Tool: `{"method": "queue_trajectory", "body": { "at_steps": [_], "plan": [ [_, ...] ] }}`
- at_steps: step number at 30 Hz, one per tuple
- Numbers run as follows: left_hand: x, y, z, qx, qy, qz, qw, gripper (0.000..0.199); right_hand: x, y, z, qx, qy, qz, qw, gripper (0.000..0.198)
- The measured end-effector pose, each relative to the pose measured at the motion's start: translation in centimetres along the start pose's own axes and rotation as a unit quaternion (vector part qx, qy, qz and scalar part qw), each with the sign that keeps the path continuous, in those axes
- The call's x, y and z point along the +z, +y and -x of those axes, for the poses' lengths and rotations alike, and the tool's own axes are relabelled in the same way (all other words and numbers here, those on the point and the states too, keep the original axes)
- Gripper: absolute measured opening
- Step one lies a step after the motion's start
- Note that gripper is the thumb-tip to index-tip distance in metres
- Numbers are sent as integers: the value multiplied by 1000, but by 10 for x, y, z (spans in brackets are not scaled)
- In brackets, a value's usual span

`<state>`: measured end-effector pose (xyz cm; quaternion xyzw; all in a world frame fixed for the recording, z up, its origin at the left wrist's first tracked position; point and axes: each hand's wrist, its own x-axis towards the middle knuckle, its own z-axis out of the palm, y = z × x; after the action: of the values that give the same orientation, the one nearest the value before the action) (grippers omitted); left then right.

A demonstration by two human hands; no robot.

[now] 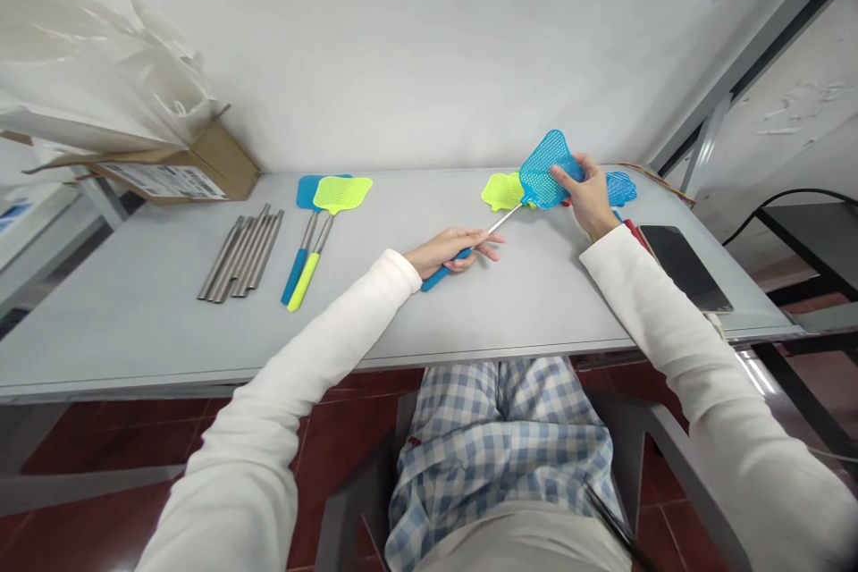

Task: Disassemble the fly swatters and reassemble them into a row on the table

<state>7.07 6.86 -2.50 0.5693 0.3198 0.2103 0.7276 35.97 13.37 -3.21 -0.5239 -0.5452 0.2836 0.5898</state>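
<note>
A blue fly swatter (546, 170) with a metal rod and blue handle is held slantwise above the table by both hands. My left hand (456, 250) is closed around its handle and lower rod, some fingers stretched out. My right hand (590, 195) pinches the edge of its perforated head. Behind it lies a yellow-green swatter head (501, 191), partly covered. Past my right hand shows another blue swatter head (621, 188); a red handle (634, 232) lies partly under my right sleeve.
At left, a yellow-green fly swatter (343, 195) overlaps a blue fly swatter (308, 190). Several metal tubes (241, 255) lie beside them. An opened cardboard box (224, 156) stands at the back left. A dark-screened phone or tablet (684, 266) lies at the right. The wall borders the table's back.
</note>
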Motion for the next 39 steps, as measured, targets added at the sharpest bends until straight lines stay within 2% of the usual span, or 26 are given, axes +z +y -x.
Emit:
{"method": "queue_trajectory", "body": {
  "at_steps": [13, 16, 19, 22, 25, 27, 33, 39],
  "plan": [
    [1, -1, 0, 1, 0, -11, 1000, 46, -2, 3, 1, 14, -4, -6, 1000, 70],
    [0, 0, -1, 5, 5, -53, 999, 48, -2, 3, 1, 18, -11, -16, 1000, 72],
    [-5, 3, -2, 18, 38, -132, 990, 52, 1, -1, 5, 12, -19, -36, 999, 69],
    [-15, 7, 0, 62, 84, -252, 962, 50, 3, -6, 9, 12, -37, -50, 998, 66],
    [-26, 10, 5, 109, 109, -395, 905, 42, 2, -8, 12, 5, -70, -49, 996, 62],
    [-32, 11, 7, 109, 127, -461, 871, 40, -1, -8, 13, 2, -96, -43, 994, 59],
    [-45, 12, 13, 117, 204, -552, 800, 41, -5, -7, 19, 35, -185, -5, 982, 54],
    [-52, 8, 16, 117, 220, -581, 775, 41, 1, -12, 32, 16, -179, 26, 983, 47]
  ]
}}
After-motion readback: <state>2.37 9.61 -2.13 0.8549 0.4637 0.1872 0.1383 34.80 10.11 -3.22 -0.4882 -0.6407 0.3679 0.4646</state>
